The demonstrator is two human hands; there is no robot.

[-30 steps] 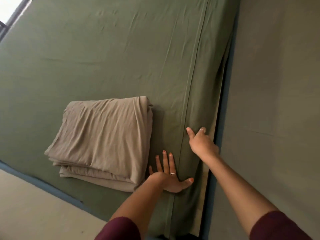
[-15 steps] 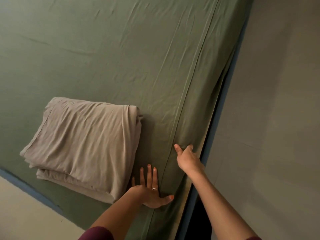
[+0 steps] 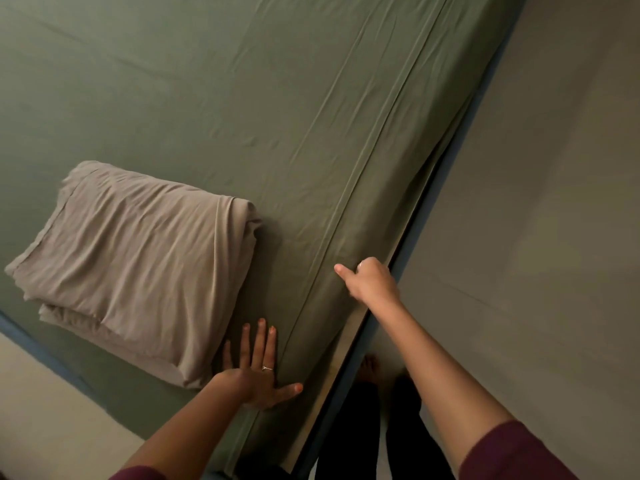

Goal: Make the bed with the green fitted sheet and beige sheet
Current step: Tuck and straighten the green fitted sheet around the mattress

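The green fitted sheet (image 3: pixel 242 98) is spread over the mattress, with some creases and a seam running along its right edge. A folded beige sheet (image 3: pixel 138 268) lies on it at the lower left. My left hand (image 3: pixel 258 372) rests flat on the green sheet, fingers spread, just right of the beige sheet's corner. My right hand (image 3: pixel 372 282) is at the mattress's right edge, fingers curled over the green sheet's side and thumb lying on top.
A blue mattress edge (image 3: pixel 446 188) shows along the right side and again at the lower left. Grey-beige floor (image 3: pixel 536 237) lies to the right. My bare feet and dark trousers (image 3: pixel 374 403) stand next to the bed's side.
The view has shifted left and closer. My right hand has slid back along the bed's edge toward me and curled its fingers over the side. My left hand stays flat on the sheet.
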